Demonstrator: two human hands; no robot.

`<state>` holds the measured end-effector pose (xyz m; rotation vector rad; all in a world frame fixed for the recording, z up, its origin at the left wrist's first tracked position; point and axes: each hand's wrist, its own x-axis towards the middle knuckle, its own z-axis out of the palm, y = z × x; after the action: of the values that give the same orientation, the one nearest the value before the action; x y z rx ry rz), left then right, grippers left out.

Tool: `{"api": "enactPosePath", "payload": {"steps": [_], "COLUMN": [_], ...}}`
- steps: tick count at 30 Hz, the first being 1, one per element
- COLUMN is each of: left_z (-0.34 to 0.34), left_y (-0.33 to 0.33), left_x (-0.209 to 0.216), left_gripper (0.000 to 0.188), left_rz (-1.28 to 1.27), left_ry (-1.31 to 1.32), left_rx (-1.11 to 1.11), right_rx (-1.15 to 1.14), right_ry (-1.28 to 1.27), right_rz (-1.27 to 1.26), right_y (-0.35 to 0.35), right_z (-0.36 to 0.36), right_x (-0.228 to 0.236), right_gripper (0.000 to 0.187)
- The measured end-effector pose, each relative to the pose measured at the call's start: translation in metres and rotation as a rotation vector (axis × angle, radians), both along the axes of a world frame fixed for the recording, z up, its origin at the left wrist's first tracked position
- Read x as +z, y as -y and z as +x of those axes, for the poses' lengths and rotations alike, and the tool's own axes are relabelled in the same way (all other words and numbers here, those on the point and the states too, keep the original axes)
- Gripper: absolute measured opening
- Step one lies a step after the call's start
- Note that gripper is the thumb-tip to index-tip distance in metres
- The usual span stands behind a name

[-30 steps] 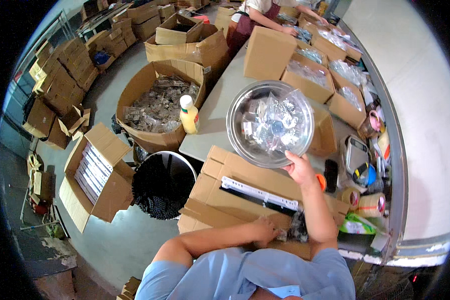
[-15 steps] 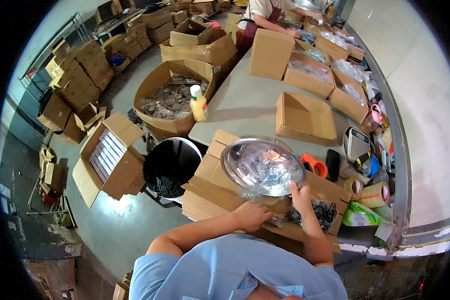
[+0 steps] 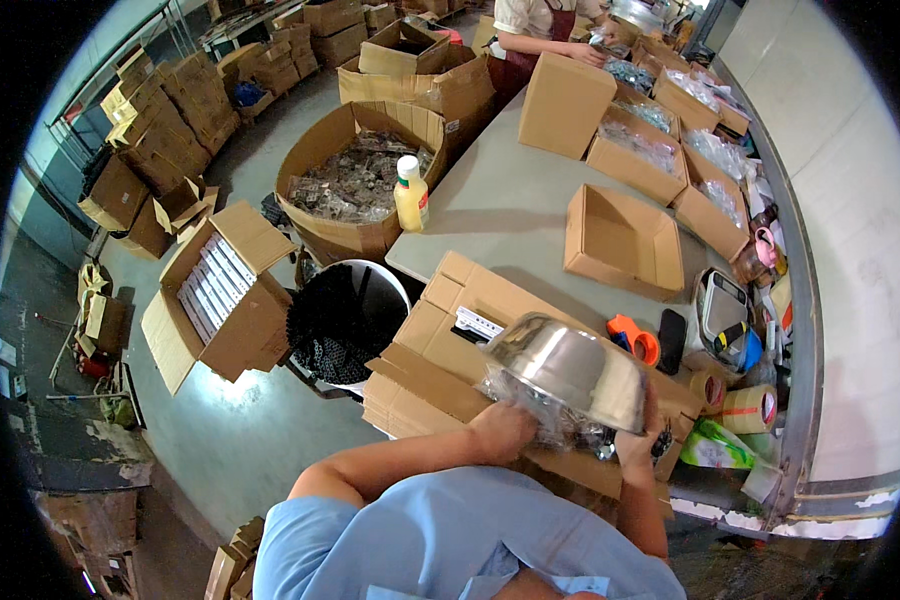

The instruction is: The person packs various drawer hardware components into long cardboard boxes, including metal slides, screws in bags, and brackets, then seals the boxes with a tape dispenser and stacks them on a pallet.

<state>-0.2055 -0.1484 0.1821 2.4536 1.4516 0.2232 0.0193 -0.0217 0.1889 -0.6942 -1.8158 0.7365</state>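
My right hand [image 3: 638, 448] grips the rim of a shiny metal bowl [image 3: 560, 365], tipped steeply over with its outside facing up. Clear plastic packets [image 3: 562, 425] show below its lowered edge, over an open cardboard box [image 3: 430, 378]. Next to these packets is my left hand [image 3: 503, 430], its fingers curled at the near left of the bowl. Whatever those fingers hold, if anything, is hidden. A white slotted strip [image 3: 478, 324] lies beyond the bowl on the cardboard.
A grey table [image 3: 470, 220] carries an empty-looking cardboard tray [image 3: 625, 243], an orange tape dispenser [image 3: 637, 340] and a black phone [image 3: 671, 340]. A yellow bottle [image 3: 410, 195] stands at its left edge. Left is a white bucket [image 3: 398, 300] of black pieces. Another person [image 3: 540, 30] works far off.
My right hand has tipped the bowl from face-up to nearly upside down, bringing its packets down toward the box. My left hand has shifted slightly right, and the white strip has come into view.
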Motion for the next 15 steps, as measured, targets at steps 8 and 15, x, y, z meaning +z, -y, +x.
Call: {"api": "enactPosePath", "payload": {"steps": [8, 15], "left_z": [-0.013, -0.006], "left_y": [-0.004, 0.003], "left_x": [0.023, -0.007], "left_gripper": [0.032, 0.030], "left_rz": [0.144, 0.022], "left_ry": [-0.073, -0.013], "left_rx": [-0.011, 0.127], "right_rx": [-0.037, 0.138], "right_ry": [0.112, -0.271], "right_rz": [-0.314, -1.084], "right_y": [-0.062, -0.162], "right_z": [-0.075, -0.217], "right_x": [0.032, 0.008], "right_gripper": [0.024, 0.033]}}
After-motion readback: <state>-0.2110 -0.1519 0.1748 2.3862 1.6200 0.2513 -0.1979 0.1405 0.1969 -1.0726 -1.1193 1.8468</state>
